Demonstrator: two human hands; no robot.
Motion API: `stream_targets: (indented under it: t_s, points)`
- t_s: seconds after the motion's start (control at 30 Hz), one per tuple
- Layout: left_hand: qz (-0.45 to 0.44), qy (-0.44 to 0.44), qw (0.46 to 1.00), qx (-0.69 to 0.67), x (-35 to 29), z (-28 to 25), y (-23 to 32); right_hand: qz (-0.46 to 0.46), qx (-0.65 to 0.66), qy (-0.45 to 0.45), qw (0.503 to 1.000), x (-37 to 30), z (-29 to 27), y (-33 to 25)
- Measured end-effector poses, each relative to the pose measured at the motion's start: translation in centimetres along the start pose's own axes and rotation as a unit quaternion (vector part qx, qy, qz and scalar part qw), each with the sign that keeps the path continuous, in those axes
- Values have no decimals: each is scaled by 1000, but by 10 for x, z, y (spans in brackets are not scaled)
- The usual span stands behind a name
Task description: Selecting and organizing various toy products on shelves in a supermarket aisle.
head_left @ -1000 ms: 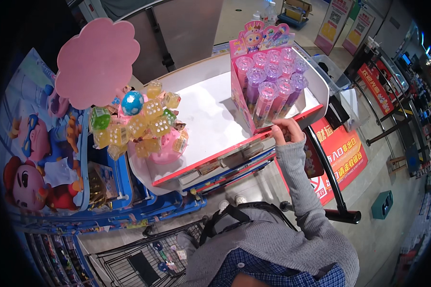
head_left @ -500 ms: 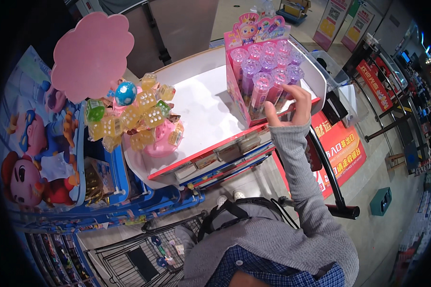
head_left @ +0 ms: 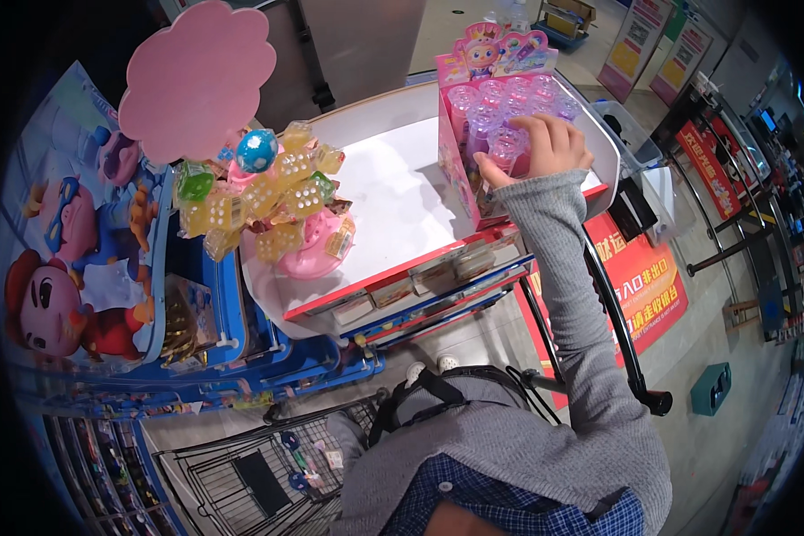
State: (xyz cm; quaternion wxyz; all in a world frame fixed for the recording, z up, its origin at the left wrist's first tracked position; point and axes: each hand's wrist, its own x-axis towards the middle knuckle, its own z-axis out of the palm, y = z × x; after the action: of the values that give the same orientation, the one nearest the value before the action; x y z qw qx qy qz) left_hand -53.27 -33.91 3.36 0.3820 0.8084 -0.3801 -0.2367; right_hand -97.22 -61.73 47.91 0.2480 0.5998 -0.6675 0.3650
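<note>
My right hand reaches into a pink display box at the front right of a white shelf top. Its fingers curl behind a clear-capped pink and purple tube in the front row, and the thumb lies along the near left side. The tube still stands among several similar tubes, whose faceted caps face up. My palm and fingers cover part of the row. My left hand is out of view.
On the shelf, left, stands a pink stand with yellow dice-like pieces and a pink cloud-shaped sign. A wire cart is below left; a black rail runs beside my right arm. A red floor mat lies right.
My right hand has moved up and further over the box, from the side of the front tube to around its cap. The view has shifted slightly.
</note>
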Motion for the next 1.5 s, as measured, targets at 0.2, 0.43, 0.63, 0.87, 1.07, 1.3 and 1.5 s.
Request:
stream_targets:
  t_s: [0.2,0.43,0.63,0.87,1.07,1.3,1.5]
  points:
    - [-9,14,997,-73,2,4,29,-15,-49,-32,998,6,-1,-1]
    - [-16,28,986,-161,7,14,76,42,160,34,986,20,-12,2]
    - [-28,61,969,-237,12,19,124,146,436,152,875,11,-50,-13]
    - [-60,150,936,-311,6,-1,172,-54,547,-92,830,-62,-52,-59]
    - [132,-330,805,-475,-25,-16,330,-194,600,-356,689,-127,-19,-124]
    - [49,-244,903,-350,-62,-7,336,-178,630,-355,667,-164,-10,-138]
    - [-152,187,913,-330,-51,-53,238,-17,543,-540,643,-203,11,-107]
